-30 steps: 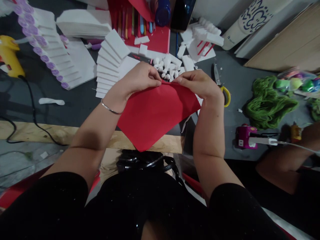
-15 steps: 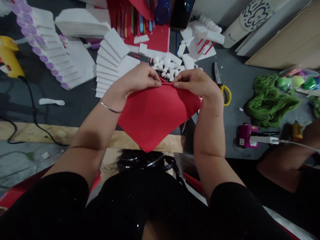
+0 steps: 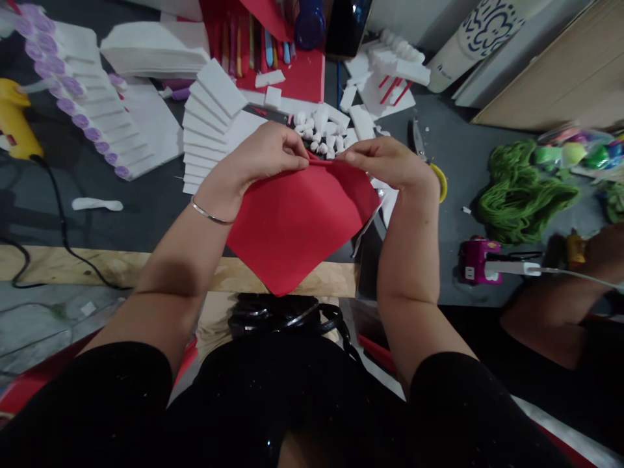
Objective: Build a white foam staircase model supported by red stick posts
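Note:
A red sheet of paper (image 3: 297, 224) hangs between my hands over the table's near edge, one corner pointing toward me. Its far edge is curled into a thin roll. My left hand (image 3: 275, 153) pinches this roll between thumb and fingers. At the roll's other end, my right hand (image 3: 383, 159) has its thumb and fingertips closed on the paper. Just beyond the roll lie small white rounded pieces (image 3: 319, 130), beside white foam scraps (image 3: 361, 122). A fan of white rectangular strips (image 3: 207, 123) is to the left of my left hand.
Yellow-handled scissors (image 3: 439, 182) lie right of my right hand. A yellow glue gun (image 3: 19, 123) with a black cord is at left, near a purple-edged white stair model (image 3: 92, 110). Green yarn (image 3: 524, 195) and a magenta plug adapter (image 3: 480, 261) sit at right, near another person's arm (image 3: 550, 305).
My right hand's fingers have shifted slightly along the rolled edge, and the sheet's right corner has moved left, baring white material beneath. The view has shifted a little.

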Available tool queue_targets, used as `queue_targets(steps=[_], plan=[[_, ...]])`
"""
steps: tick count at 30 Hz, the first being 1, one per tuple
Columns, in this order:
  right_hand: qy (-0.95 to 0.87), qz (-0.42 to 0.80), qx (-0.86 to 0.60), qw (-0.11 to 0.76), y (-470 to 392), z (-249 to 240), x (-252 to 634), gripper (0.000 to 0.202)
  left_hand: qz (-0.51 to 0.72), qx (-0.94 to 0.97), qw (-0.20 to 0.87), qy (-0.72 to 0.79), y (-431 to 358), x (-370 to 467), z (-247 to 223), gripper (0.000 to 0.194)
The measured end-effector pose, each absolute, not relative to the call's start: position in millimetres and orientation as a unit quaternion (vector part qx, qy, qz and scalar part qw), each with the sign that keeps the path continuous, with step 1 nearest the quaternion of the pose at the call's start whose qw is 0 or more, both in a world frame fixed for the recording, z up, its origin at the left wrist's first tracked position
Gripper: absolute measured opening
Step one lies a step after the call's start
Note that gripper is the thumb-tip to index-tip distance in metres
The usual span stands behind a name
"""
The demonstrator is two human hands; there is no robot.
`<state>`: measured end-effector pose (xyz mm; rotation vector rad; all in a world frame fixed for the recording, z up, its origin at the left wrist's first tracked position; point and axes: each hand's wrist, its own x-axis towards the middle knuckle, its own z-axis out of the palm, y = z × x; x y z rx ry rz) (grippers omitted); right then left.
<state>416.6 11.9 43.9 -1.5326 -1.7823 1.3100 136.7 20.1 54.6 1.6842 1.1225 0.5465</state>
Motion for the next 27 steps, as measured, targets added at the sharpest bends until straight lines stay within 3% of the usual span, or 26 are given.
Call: queue_targets(steps=[7,18,27], plan=[[-0.641,0.494,-0.537,0.239,12.4,40.1,412.0,0.026,0.218,0.703,0.482,0.476,19.5,137.7,55.9,0.010],[-0.673,0.449,-0.537,0.238,10.6,47.4,406.7,0.032,0.217,0.703,0.490,0.468,18.7,139.0,58.5,0.003],[-0.685,0.438,-0.534,0.231,8.4,51.6,397.7,0.029,0.194,0.711,0.484,0.473,19.9,141.8,56.2,0.010]])
